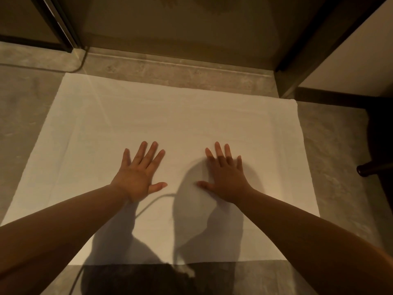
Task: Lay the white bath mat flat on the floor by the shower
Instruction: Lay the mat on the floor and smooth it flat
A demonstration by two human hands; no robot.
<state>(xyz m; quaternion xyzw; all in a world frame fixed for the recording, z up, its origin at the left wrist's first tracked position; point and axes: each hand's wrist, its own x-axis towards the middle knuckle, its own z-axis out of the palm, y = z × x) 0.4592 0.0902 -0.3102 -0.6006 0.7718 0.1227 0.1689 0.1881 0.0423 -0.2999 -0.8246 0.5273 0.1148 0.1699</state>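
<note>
The white bath mat [170, 124] lies spread beside the shower threshold [180, 69], both the left hand [139, 177] and right hand [225, 179] pressing palms down, fingers [148, 152] splayed and gripping nothing, apparently to smooth it.

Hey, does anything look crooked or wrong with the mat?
Slightly. The bath mat lies spread out but askew: its far edge slants against the shower threshold. Both hands press it flat.

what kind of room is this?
Most likely a bathroom, at the shower entrance. A white bath mat lies spread on the grey stone-look floor, up against a raised threshold between dark door frames.
</note>
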